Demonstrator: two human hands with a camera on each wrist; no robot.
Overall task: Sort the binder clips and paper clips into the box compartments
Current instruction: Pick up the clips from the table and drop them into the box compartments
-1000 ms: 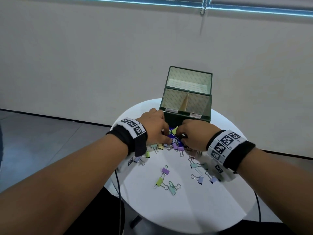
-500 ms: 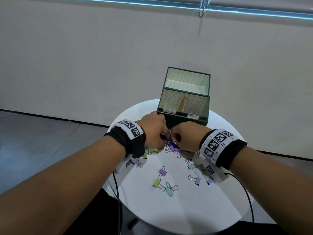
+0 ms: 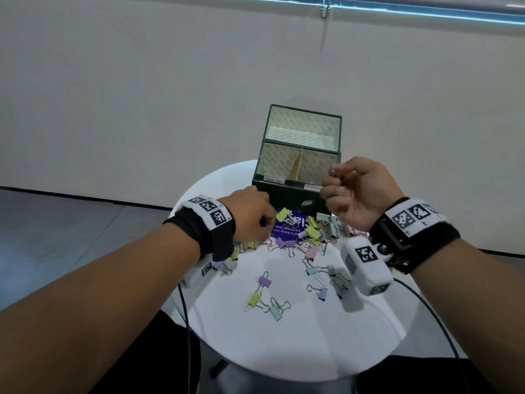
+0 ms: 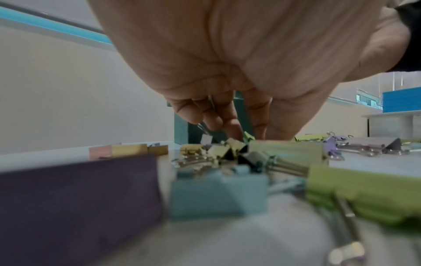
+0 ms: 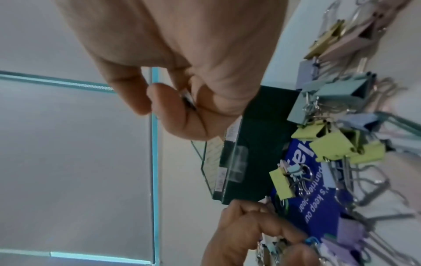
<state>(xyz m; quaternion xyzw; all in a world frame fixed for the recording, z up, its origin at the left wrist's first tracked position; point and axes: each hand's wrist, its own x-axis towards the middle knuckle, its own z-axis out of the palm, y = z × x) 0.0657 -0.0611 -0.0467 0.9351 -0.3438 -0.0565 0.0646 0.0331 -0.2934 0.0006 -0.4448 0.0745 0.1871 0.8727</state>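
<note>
Two hands work over a round white desk [image 3: 284, 345] in the head view. My right hand [image 3: 358, 191] is raised in front of the green box [image 3: 287, 194], its grip closed, thumb and forefinger pinched on something too small to name here. My left hand [image 3: 250, 214] is low on the desk, fingers curled into the pile of binder clips [image 3: 309, 234] just beside it. That pile lies on a blue card [image 3: 295, 223] against the box's near wall. More clips are scattered nearer to me, below both hands.

From the left wrist, my fingers [image 4: 216, 118] pinch a thin wire clip [image 4: 202, 128] above pastel binder clips.

From the right wrist, my thumb and forefinger [image 5: 164, 100] pinch a small dark metal piece [image 5: 189, 99], beside the box's labelled rim [image 5: 230, 162]; whether it is a paper clip I cannot tell.
</note>
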